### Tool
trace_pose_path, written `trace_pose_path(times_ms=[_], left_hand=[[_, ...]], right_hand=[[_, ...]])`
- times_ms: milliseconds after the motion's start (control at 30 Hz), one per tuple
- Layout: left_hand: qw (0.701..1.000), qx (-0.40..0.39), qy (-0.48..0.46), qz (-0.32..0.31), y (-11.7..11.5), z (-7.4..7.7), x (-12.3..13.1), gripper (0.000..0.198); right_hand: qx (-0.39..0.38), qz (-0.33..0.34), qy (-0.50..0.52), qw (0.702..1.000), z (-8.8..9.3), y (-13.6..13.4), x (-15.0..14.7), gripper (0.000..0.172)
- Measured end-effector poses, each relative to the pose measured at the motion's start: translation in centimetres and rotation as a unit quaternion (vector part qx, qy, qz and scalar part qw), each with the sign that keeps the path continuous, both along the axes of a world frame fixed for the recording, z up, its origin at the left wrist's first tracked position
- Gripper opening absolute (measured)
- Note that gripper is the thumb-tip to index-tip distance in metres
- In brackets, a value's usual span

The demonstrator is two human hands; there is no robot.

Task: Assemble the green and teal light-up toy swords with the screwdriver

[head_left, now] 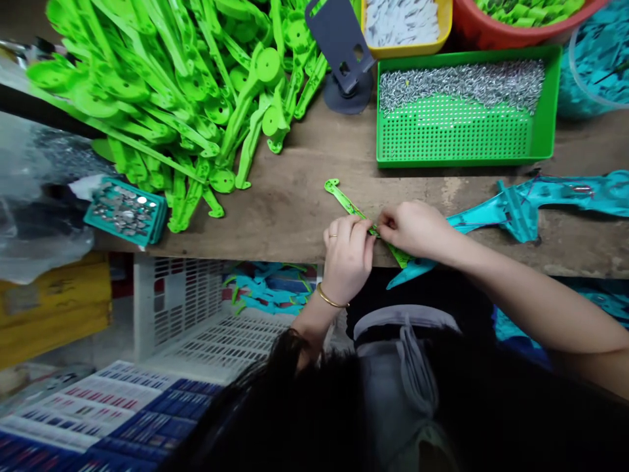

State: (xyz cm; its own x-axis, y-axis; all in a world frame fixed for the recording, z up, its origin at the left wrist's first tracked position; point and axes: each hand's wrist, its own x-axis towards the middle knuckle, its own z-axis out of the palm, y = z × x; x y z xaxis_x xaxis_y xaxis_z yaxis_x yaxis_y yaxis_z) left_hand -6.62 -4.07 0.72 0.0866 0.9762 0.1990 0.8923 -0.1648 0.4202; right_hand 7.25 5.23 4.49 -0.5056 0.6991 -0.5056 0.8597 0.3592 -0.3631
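Both of my hands meet over a long green plastic part (344,199) that lies on the wooden bench (295,196) near its front edge. My left hand (348,254), with a ring and a gold bangle, pinches the part's middle. My right hand (415,228) is closed on the same part from the right, its fingertips touching those of the left. The part's round end points up and left. A teal plastic piece (515,210) stretches to the right of my right hand, and its tip sticks out under my right wrist.
A big heap of green plastic parts (171,85) fills the bench's back left. A green basket (466,131) holds small metal pieces. A teal tray of metal discs (125,211) sits at the left edge. A grey stand (344,52), a yellow tub (403,26) and a red bowl (521,26) are behind. White crates (196,314) stand below.
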Motion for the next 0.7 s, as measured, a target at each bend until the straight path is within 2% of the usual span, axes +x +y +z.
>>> trace_pose_path(times_ms=[133, 200, 300, 700], left_hand=[[0.994, 0.005, -0.054, -0.093, 1.1, -0.8, -1.8, 0.024], [0.990, 0.003, -0.079, -0.118, 1.5, -1.3, -2.3, 0.023], [0.987, 0.004, -0.103, -0.119, 1.8, -1.7, -2.6, 0.023], [0.983, 0.029, -0.153, -0.094, 1.7, -2.3, -2.3, 0.017]], right_hand=[[-0.001, 0.009, 0.001, 1.000, 0.2, 0.2, -0.2, 0.028], [0.018, 0.017, -0.014, 1.000, 0.4, 0.1, -0.3, 0.030], [0.042, 0.024, -0.041, 0.998, 0.7, 0.0, -0.5, 0.033], [0.005, 0.005, -0.022, 1.000, 0.6, 0.5, -0.5, 0.023]])
